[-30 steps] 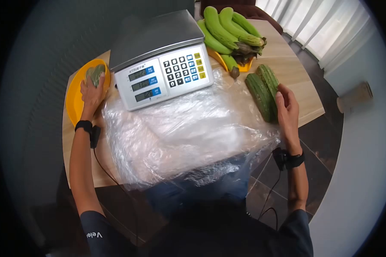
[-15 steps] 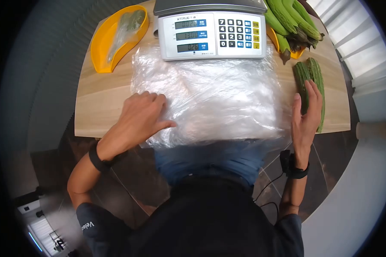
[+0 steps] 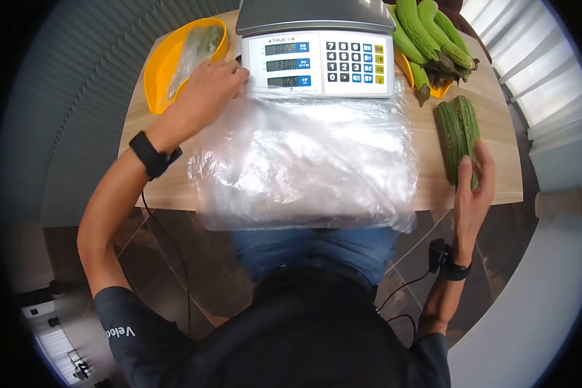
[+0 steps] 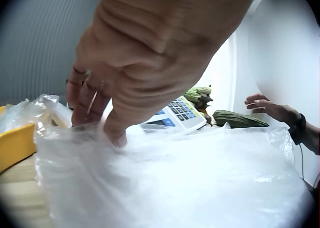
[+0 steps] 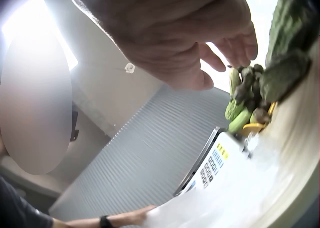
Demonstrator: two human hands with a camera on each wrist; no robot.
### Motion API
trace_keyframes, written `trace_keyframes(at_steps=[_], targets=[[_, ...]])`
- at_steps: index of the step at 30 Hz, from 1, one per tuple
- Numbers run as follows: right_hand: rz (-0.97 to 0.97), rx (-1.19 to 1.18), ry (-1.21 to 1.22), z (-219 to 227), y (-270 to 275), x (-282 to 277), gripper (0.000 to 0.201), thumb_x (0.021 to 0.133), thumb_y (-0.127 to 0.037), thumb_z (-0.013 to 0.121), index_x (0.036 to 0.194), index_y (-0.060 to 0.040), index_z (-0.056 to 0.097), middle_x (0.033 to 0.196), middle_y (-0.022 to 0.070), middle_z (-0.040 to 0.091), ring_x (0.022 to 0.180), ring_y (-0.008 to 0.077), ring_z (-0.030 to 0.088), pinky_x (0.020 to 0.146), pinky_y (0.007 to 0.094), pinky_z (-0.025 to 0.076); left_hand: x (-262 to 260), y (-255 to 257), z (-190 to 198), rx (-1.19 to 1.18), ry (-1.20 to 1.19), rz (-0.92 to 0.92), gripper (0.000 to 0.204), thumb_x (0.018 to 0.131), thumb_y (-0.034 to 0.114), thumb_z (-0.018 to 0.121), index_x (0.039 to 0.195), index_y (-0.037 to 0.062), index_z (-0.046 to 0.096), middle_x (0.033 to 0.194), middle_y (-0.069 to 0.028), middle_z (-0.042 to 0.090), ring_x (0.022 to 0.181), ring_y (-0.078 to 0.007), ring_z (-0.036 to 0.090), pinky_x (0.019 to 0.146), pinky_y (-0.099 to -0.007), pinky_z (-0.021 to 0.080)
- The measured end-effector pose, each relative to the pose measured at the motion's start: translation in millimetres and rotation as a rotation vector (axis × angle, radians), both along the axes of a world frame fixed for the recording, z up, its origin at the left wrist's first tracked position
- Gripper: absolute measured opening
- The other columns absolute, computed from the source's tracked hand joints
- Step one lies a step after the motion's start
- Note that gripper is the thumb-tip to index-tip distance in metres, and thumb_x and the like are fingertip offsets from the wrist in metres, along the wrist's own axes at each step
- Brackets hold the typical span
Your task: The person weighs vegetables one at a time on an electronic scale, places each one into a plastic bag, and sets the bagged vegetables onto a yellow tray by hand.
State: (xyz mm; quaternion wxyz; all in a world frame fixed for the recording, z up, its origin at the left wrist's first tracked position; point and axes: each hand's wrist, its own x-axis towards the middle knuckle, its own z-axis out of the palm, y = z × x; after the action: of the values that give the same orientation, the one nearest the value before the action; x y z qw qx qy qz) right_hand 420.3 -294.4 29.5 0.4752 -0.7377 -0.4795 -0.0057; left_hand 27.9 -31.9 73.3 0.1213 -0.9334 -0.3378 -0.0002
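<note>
Thumb and fingers of my left hand (image 3: pixel 208 94) pinch the upper left edge of a clear plastic bag (image 3: pixel 304 161), one of a flat pile in front of the scale (image 3: pixel 317 63). From the left wrist view, the thumb of that hand (image 4: pixel 145 63) lies on the near side of the bag edge (image 4: pixel 175 183). My right hand (image 3: pixel 475 191) holds nothing, its fingers loosely bent over the lower end of two dark green ridged gourds (image 3: pixel 451 139). Above the table in the right wrist view, the same hand (image 5: pixel 185 43) has its fingers apart.
A yellow tray (image 3: pixel 154 76) at the back left holds a plastic-wrapped green vegetable (image 3: pixel 207 40). Behind the gourds, several long light-green vegetables (image 3: pixel 420 32) lie in another yellow tray (image 3: pixel 441 90). The table's front edge (image 3: pixel 165 205) runs beneath the bags.
My left hand has left the wrapped vegetable in the yellow tray, come over the bags, then moved up to their top left edge and taken hold. My right hand remains by the gourds.
</note>
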Motion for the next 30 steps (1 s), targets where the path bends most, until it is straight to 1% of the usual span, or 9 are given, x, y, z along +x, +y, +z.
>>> trace_keyframes(at_steps=[2,5,7,9,14,17,21,24,30], targets=[[-0.167,-0.049,-0.462,9,-6,17,0.048,0.100,-0.021,0.066,0.140,0.0022,0.054,0.137,0.0227,0.058,0.129,0.0360,0.056,0.110,0.0426,0.041,13,-32,1,0.199,-0.105,-0.018,0.027,0.088,0.016,0.072,0.111,0.0047,0.063,0.119,-0.0142,0.065,0.110,-0.0328,0.062,0.086,-0.0428,0.050],[-0.214,-0.251,-0.509,4,-9,41,0.060,0.098,-0.032,0.069,0.144,0.0029,0.050,0.137,0.0253,0.057,0.128,0.0390,0.055,0.109,0.0439,0.042,32,-110,-4,-0.031,-0.326,-0.073,0.057,0.087,0.031,0.076,0.133,0.0045,0.057,0.141,-0.0171,0.053,0.127,-0.0376,0.053,0.104,-0.0466,0.044],[-0.160,-0.359,-0.286,-7,-6,57,0.065,0.097,-0.037,0.070,0.144,0.0036,0.050,0.137,0.0260,0.058,0.127,0.0384,0.057,0.108,0.0430,0.043,38,-151,-12,-0.249,-0.159,-0.067,0.077,0.096,0.055,0.060,0.155,0.0080,0.039,0.164,-0.0201,0.029,0.153,-0.0419,0.022,0.118,-0.0656,0.023],[-0.109,-0.402,-0.135,-26,1,81,0.069,0.096,-0.040,0.070,0.144,0.0046,0.050,0.136,0.0267,0.059,0.125,0.0376,0.058,0.106,0.0420,0.044,42,-157,-29,-0.306,-0.126,-0.050,0.080,0.098,0.061,0.052,0.157,0.0096,0.035,0.167,-0.0210,0.020,0.155,-0.0436,0.013,0.116,-0.0730,0.016],[-0.003,-0.413,-0.018,-33,6,101,0.063,0.099,-0.040,0.066,0.139,0.0074,0.055,0.129,0.0282,0.064,0.119,0.0347,0.062,0.103,0.0395,0.046,43,-134,-84,-0.339,-0.207,0.108,0.083,0.100,0.068,0.043,0.159,0.0104,0.033,0.167,-0.0228,0.017,0.154,-0.0473,0.011,0.114,-0.0766,0.013],[0.006,-0.362,0.011,-37,0,109,0.059,0.101,-0.039,0.064,0.136,0.0080,0.057,0.122,0.0255,0.067,0.114,0.0315,0.063,0.099,0.0379,0.046,41,-122,-81,-0.341,-0.223,0.075,0.085,0.099,0.069,0.041,0.159,0.0088,0.033,0.167,-0.0237,0.018,0.154,-0.0487,0.012,0.117,-0.0737,0.013],[-0.172,-0.254,0.242,-28,-27,110,0.050,0.105,-0.035,0.059,0.134,0.0064,0.060,0.115,0.0127,0.068,0.103,0.0169,0.061,0.090,0.0302,0.049,27,-109,-71,-0.379,-0.318,0.031,0.080,0.099,0.060,0.052,0.157,0.0078,0.035,0.166,-0.0244,0.022,0.154,-0.0477,0.015,0.121,-0.0657,0.015],[-0.152,0.077,0.049,5,-39,92,0.049,0.105,-0.024,0.060,0.144,0.0050,0.050,0.125,0.0116,0.063,0.105,0.0167,0.060,0.091,0.0311,0.050,1,-118,-48,-0.388,-0.389,0.024,0.076,0.097,0.050,0.062,0.156,0.0076,0.037,0.165,-0.0241,0.024,0.154,-0.0462,0.017,0.123,-0.0601,0.017],[0.269,0.049,-0.393,119,60,7,0.051,0.101,-0.011,0.060,0.148,0.0015,0.046,0.137,0.0198,0.059,0.123,0.0258,0.059,0.103,0.0367,0.047,-56,-134,-27,-0.381,-0.488,0.211,0.069,0.096,0.036,0.068,0.151,0.0045,0.044,0.162,-0.0251,0.030,0.151,-0.0454,0.025,0.123,-0.0581,0.020]])
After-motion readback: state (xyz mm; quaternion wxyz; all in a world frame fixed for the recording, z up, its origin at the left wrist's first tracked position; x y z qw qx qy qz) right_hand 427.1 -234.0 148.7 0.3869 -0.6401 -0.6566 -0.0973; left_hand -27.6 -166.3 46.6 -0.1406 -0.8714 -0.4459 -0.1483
